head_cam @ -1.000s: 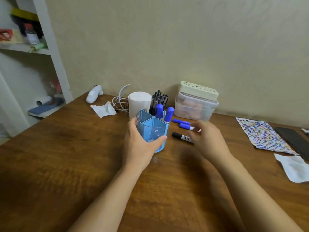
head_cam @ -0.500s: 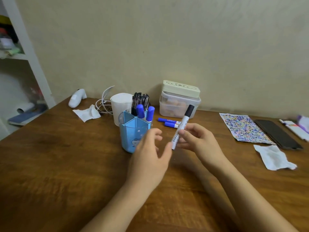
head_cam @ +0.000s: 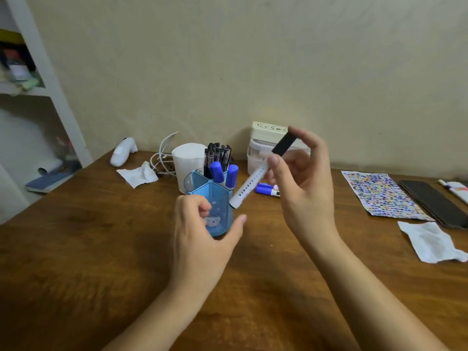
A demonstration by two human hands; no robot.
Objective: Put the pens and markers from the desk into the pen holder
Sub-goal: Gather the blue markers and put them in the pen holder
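A blue pen holder [head_cam: 220, 198] stands on the wooden desk [head_cam: 101, 249], with two blue-capped markers [head_cam: 224, 174] and several black pens [head_cam: 217, 152] in it. My right hand [head_cam: 304, 178] grips a white marker with a black cap [head_cam: 255, 181], tilted, its white end just right of the holder's rim. My left hand [head_cam: 205, 231] curls in front of the holder with fingers apart; whether it touches the holder I cannot tell. Two blue markers [head_cam: 266, 189] lie on the desk behind my right hand.
A white cup [head_cam: 187, 160] and cables stand behind the holder, a plastic box [head_cam: 260, 148] by the wall. Tissues [head_cam: 138, 174] [head_cam: 430, 241], a white device [head_cam: 122, 154], a colourful sheet [head_cam: 379, 196], a dark phone [head_cam: 435, 202] and another marker [head_cam: 453, 190] lie around. Shelves stand at left.
My right hand picked the black-capped marker up off the desk and raised it beside the holder. My left hand let go of the holder and has come back close to it.
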